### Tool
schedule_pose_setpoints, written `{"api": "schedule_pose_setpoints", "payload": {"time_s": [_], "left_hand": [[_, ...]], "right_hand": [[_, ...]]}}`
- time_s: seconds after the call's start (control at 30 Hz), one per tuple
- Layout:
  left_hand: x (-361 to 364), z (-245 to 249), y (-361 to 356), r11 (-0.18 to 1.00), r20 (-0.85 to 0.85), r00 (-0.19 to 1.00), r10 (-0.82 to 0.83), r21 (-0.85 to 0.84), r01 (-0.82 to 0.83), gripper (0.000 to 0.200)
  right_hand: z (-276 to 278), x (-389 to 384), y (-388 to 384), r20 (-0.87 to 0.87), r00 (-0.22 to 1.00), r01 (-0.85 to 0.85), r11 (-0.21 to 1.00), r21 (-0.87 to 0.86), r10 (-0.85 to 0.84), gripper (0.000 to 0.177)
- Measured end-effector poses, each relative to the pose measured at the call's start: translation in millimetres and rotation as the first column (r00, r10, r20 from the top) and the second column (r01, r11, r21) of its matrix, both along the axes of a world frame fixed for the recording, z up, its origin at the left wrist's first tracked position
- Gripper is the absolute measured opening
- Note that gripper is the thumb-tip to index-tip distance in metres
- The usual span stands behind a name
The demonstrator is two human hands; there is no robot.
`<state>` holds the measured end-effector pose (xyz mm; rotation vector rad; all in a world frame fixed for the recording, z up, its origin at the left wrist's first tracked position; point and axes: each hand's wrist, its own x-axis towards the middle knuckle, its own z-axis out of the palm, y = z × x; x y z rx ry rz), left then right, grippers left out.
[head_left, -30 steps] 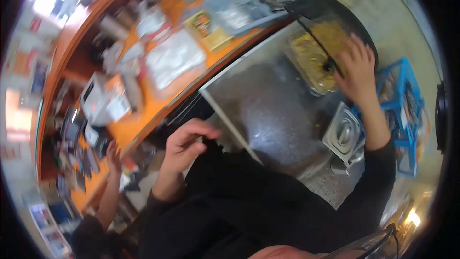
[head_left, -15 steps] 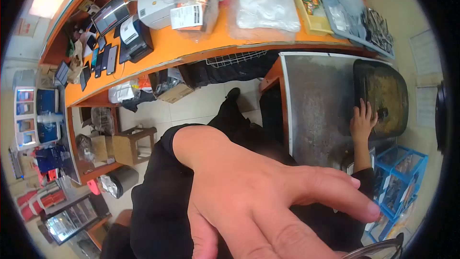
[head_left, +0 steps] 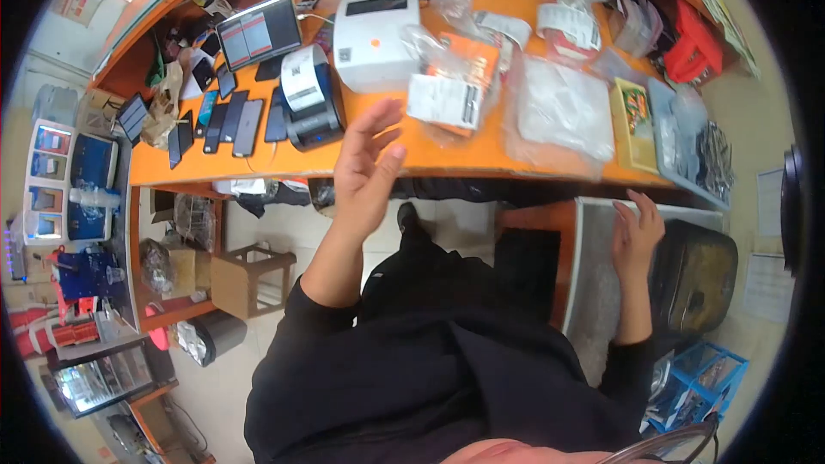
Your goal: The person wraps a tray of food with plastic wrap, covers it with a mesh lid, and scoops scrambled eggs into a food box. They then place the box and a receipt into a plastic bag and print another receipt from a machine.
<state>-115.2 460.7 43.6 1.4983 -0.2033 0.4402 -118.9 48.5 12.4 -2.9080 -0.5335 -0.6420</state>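
Note:
My left hand (head_left: 368, 167) is raised at the front edge of the orange desk (head_left: 412, 159), thumb apart from loosely bent fingers, holding nothing. Just left of it sits a black label printer (head_left: 320, 125) with a printed label on top. A white printer (head_left: 374, 56) stands behind my fingers. To the right lies a plastic-wrapped orange package (head_left: 471, 60) bearing a white label. My right hand (head_left: 638, 232), also holding nothing, hovers with fingers apart over a grey metal surface (head_left: 593, 292). Beside it is a black, worn container (head_left: 700, 279); contact cannot be made out.
Several phones (head_left: 247, 127) lie before a tablet screen (head_left: 260, 32). Clear plastic bags (head_left: 563, 112), a yellow tray (head_left: 634, 131) and a blue tray (head_left: 679, 150) are farther right. A brown stool (head_left: 253, 279) and a blue rack (head_left: 700, 382) stand lower down.
My left hand has moved from close to the camera out to the desk's front edge. My right hand has left the black container, and the view has tilted up toward the desk.

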Motion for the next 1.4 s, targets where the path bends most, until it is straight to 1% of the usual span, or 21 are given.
{"api": "schedule_pose_setpoints", "payload": {"time_s": [0.07,0.1,0.17,0.23,0.27,0.3,0.4,0.47,0.5,0.57,0.63,0.73,0.8,0.87,0.9,0.97,1.0,1.03,1.13,1.27,1.4], "left_hand": [[31,-23,52,0.995,-0.128,0.987,0.094,-0.009,-0.096,0.046],[48,-31,76,0.991,-0.176,0.975,0.132,-0.013,-0.136,0.044],[77,-47,116,0.980,-0.238,0.951,0.198,0.014,-0.200,0.041],[101,-49,139,0.973,-0.231,0.946,0.227,0.103,-0.208,0.041],[111,-50,148,0.966,-0.229,0.942,0.244,0.148,-0.214,0.041],[122,-52,154,0.961,-0.177,0.954,0.244,0.177,-0.213,0.039],[142,-52,161,0.972,-0.191,0.963,0.191,0.177,-0.157,0.035],[146,-55,168,0.969,-0.187,0.974,0.124,0.235,-0.078,0.033],[146,-58,169,0.977,-0.190,0.977,0.096,0.204,-0.057,0.033],[142,-61,174,0.970,-0.112,0.983,0.147,0.212,-0.121,0.033],[136,-64,184,0.943,-0.068,0.967,0.247,0.248,-0.224,0.035],[130,-93,214,0.782,-0.068,0.799,0.597,0.271,-0.561,0.039],[126,-99,237,0.690,-0.133,0.702,0.699,0.383,-0.614,0.048],[131,-111,262,0.608,-0.158,0.631,0.759,0.516,-0.603,0.053],[134,-107,269,0.676,-0.246,0.664,0.706,0.513,-0.529,0.057],[142,-88,277,0.929,-0.530,0.763,0.371,0.226,-0.294,0.053],[144,-84,279,0.984,-0.619,0.769,0.160,0.043,-0.170,0.051],[146,-88,278,0.983,-0.563,0.822,0.085,-0.087,-0.162,0.040],[140,-67,275,0.992,-0.463,0.881,0.095,-0.025,-0.121,0.032],[135,-27,265,0.958,-0.199,0.980,-0.009,-0.283,-0.049,0.031],[134,3,263,0.983,-0.090,0.996,-0.018,-0.182,0.001,0.041]], "right_hand": [[0,43,75,0.037,0.994,-0.104,0.970,0.222,0.099,0.031],[8,64,117,0.106,0.977,-0.205,0.953,0.221,0.185,0.030],[13,105,195,0.093,0.948,-0.319,0.904,0.285,0.305,0.030],[-1,145,263,0.080,0.879,-0.470,0.826,0.310,0.470,0.027],[-2,156,298,-0.004,0.837,-0.517,0.793,0.321,0.547,0.024],[-15,167,327,-0.017,0.779,-0.601,0.753,0.266,0.627,0.015],[-82,178,359,-0.191,0.825,-0.549,0.835,-0.045,0.532,0.010],[-83,182,355,-0.257,0.834,-0.537,0.827,-0.167,0.489,0.010],[-84,183,345,-0.292,0.834,-0.537,0.811,-0.231,0.469,0.011],[-88,181,322,-0.270,0.834,-0.539,0.816,-0.211,0.481,0.008],[-75,178,301,-0.371,0.828,-0.525,0.814,-0.250,0.420,0.007],[-46,182,286,-0.475,0.734,-0.572,0.819,-0.048,0.485,0.006],[-34,177,292,-0.495,0.709,-0.487,0.856,0.171,0.502,0.009],[-25,178,312,-0.499,0.668,-0.437,0.834,0.338,0.552,0.011],[-21,177,327,-0.491,0.641,-0.438,0.806,0.397,0.590,0.010],[-17,178,357,-0.443,0.593,-0.479,0.737,0.477,0.673,0.010],[-16,181,372,-0.405,0.567,-0.522,0.693,0.497,0.717,0.010],[-15,184,386,-0.363,0.540,-0.563,0.646,0.516,0.760,0.010],[2,193,419,-0.305,0.465,-0.608,0.550,0.572,0.831,0.011],[13,196,448,-0.252,0.483,-0.549,0.513,0.660,0.839,0.015],[25,198,459,-0.270,0.511,-0.453,0.523,0.722,0.816,0.014]]}}
